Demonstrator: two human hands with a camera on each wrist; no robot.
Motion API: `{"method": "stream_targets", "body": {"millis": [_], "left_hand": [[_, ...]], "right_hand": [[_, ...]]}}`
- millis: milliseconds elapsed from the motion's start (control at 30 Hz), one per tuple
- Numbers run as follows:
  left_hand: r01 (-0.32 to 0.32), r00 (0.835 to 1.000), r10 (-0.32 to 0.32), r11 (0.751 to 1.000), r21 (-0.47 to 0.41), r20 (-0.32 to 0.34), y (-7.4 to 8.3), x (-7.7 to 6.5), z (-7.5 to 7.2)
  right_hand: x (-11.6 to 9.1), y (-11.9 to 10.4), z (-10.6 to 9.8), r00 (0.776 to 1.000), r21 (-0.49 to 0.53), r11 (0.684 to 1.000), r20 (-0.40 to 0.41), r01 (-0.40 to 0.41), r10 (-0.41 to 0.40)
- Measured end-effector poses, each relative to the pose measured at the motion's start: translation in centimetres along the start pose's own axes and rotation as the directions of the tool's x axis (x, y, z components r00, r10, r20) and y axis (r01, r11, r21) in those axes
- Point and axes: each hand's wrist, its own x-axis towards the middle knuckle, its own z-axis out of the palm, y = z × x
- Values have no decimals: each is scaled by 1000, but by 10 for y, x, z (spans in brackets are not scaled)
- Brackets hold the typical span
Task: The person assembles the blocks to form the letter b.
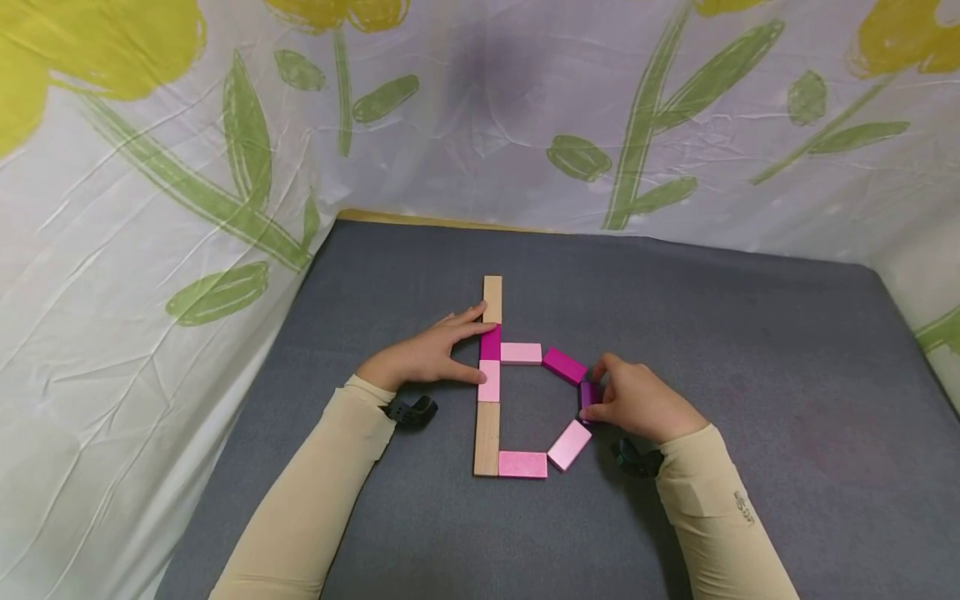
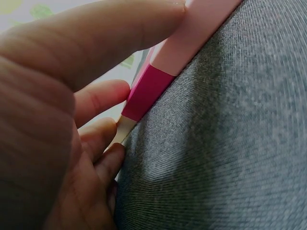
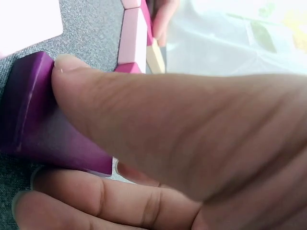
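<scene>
My right hand [image 1: 647, 402] pinches a dark purple block [image 3: 57, 134] between thumb and fingers, at the right side of a ring of blocks. My left hand [image 1: 429, 354] lies along a vertical column of blocks with its fingers extended. Its thumb touches a light pink block [image 1: 490, 392], and its fingertips reach a magenta block [image 1: 491, 345] and the upper wooden block [image 1: 492, 292]. Below them in the column is a longer wooden block [image 1: 487, 437].
From the column, a pale pink block [image 1: 521, 354] and a slanted magenta block [image 1: 564, 365] lead toward the purple one. Lower down lie a pink block [image 1: 522, 465] and a tilted light pink block [image 1: 570, 445]. Grey cloth [image 1: 787, 358] covers the table; a flower-printed curtain [image 1: 487, 167] hangs behind.
</scene>
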Motion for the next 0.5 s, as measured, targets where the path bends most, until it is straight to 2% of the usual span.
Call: {"method": "stream_targets", "body": {"millis": [500], "left_hand": [[0, 1000, 0, 1000, 3, -6, 0, -1, 0]], "right_hand": [[-1, -3, 0, 1000, 2, 1000, 11, 5, -5]]}}
